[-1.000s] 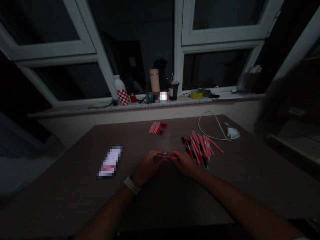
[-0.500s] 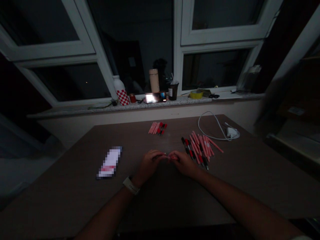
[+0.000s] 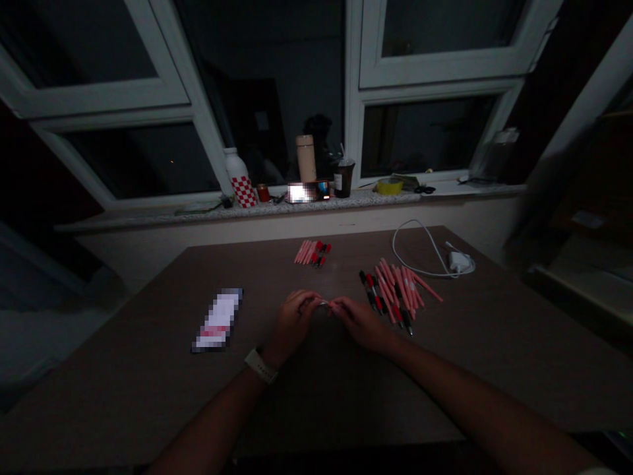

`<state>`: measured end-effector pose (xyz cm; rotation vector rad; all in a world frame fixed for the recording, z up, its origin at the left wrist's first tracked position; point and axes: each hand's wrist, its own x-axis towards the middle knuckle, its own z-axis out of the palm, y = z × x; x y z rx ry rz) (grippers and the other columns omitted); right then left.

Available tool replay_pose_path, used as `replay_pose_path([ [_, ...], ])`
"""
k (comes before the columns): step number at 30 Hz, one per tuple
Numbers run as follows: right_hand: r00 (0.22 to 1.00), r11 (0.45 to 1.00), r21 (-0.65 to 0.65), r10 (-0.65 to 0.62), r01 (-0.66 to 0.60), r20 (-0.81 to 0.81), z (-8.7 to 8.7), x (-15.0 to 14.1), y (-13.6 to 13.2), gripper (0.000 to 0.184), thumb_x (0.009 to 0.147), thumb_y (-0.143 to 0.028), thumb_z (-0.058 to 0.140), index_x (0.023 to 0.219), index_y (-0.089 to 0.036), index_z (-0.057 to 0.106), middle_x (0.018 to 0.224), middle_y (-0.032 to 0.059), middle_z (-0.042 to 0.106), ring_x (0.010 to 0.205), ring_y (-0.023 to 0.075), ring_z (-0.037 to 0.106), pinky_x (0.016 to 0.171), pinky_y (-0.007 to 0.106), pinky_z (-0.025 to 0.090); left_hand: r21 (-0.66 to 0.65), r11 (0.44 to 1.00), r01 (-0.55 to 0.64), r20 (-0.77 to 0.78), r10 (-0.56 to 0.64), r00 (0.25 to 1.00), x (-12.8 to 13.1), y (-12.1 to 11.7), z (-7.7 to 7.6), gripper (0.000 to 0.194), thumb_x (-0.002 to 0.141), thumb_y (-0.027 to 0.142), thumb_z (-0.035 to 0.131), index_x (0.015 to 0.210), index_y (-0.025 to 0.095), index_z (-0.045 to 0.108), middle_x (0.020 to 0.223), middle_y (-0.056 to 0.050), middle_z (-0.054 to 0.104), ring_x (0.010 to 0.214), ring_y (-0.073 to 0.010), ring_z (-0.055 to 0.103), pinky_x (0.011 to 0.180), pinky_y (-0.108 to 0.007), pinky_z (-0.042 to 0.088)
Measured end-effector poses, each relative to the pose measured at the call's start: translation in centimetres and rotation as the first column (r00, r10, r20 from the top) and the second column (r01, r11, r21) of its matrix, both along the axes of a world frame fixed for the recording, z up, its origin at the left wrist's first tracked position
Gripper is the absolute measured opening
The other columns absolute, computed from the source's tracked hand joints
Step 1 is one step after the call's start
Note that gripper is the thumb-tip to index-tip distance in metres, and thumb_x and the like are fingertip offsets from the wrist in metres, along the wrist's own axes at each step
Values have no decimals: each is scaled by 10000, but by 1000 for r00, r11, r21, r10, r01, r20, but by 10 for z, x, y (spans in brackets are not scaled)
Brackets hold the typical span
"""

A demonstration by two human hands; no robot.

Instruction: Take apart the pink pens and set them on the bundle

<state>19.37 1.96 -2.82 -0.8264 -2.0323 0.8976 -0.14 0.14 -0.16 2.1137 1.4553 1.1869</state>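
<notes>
My left hand (image 3: 291, 323) and my right hand (image 3: 360, 320) meet fingertip to fingertip over the middle of the brown table (image 3: 148, 369). Both are closed on a small pink pen (image 3: 327, 305) held between them; only a short pale bit of it shows. A watch sits on my left wrist. Just right of my right hand lies a loose pile of pink pens (image 3: 395, 291) with red and black ends. A smaller bunch of pens (image 3: 312, 253) lies farther back, toward the window.
A flat packet (image 3: 218, 320) lies left of my hands. A white charger with its cable (image 3: 457, 261) is at the back right. The sill holds a checked bottle (image 3: 241, 180), a flask (image 3: 306, 158), a cup (image 3: 343, 177) and tape (image 3: 388, 187).
My hands have stayed together at the same spot; the fingers shifted slightly on the pen, and less of its pink body shows now.
</notes>
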Motion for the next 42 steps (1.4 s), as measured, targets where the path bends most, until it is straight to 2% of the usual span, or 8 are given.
replay_pose_path([
  [11,998,999,44,16,-19,57,5,1,-5,264,979,-331,409,1109,-191,592,965,53,694,847,158,636,745,265,462,30,995,95,-103,-92,990,1,-1,-2,245,942,360,474,911,198,656,927,-46,670,898,-183,585,815,-320,448],
  [15,1000,1000,15,19,-19,9,1,0,-3,233,961,-342,451,1086,-198,585,939,40,705,816,147,651,709,247,468,26,995,93,-88,-90,992,2,-1,-4,232,946,334,469,901,203,655,926,-39,673,907,-177,593,824,-305,445],
  [18,996,999,-16,-44,43,-77,-4,-1,0,217,917,-362,537,1051,-196,573,909,37,714,797,150,663,688,244,479,-10,997,74,-52,-75,996,3,0,-6,239,944,339,468,910,203,662,921,-38,675,871,-170,603,785,-285,454],
  [22,984,989,-12,-146,146,-103,-4,1,2,209,858,-376,622,945,-187,615,843,39,714,745,162,664,650,248,484,-137,989,52,45,-47,998,4,0,-9,270,923,393,495,947,195,676,862,-27,687,746,-155,608,683,-261,465],
  [29,975,969,121,-204,214,-93,-2,4,4,179,834,-363,658,888,-198,700,830,42,711,747,176,655,652,257,480,-242,967,84,189,-38,981,4,5,-12,253,885,383,543,899,185,701,862,-26,718,778,-166,652,713,-265,502],
  [37,974,965,176,-167,193,-153,6,5,0,174,844,-358,655,911,-218,733,844,47,714,760,171,656,669,258,491,-338,936,95,268,-1,963,2,5,-10,278,795,415,646,895,167,723,849,-44,736,789,-186,668,696,-260,511],
  [42,976,966,196,-136,169,-172,6,6,1,170,838,-351,662,931,-231,737,849,47,715,772,175,658,673,265,499,-344,934,101,301,8,953,1,6,-12,279,741,408,695,865,162,733,833,-49,740,781,-191,669,693,-259,505],
])
